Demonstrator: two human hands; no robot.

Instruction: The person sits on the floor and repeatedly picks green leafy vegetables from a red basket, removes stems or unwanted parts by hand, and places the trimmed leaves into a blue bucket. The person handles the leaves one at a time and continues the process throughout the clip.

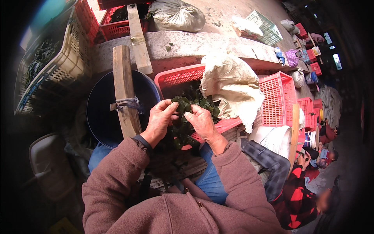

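Note:
Dark green leafy strips, possibly seaweed point(181, 124), hang between my two hands. My left hand point(159, 121) pinches their upper left edge between thumb and fingers, and my right hand point(203, 121) grips the right side. Behind and below them, a red plastic crate point(181, 74) holds more of the same dark leaves. A cream cloth sack point(232, 84) drapes over the crate's right part. To the left stands a dark blue round tub point(99, 108) with a wooden board point(124, 82) across it; a cloth strip is tied around the board.
A beige basket of dark leaves point(70, 49) stands at far left. A concrete ledge point(181, 44) runs behind the crate, with a tied sack point(176, 16) beyond it. At right are another red crate point(274, 99), a white bucket point(270, 140) and a co-worker in red-and-black checks point(295, 199).

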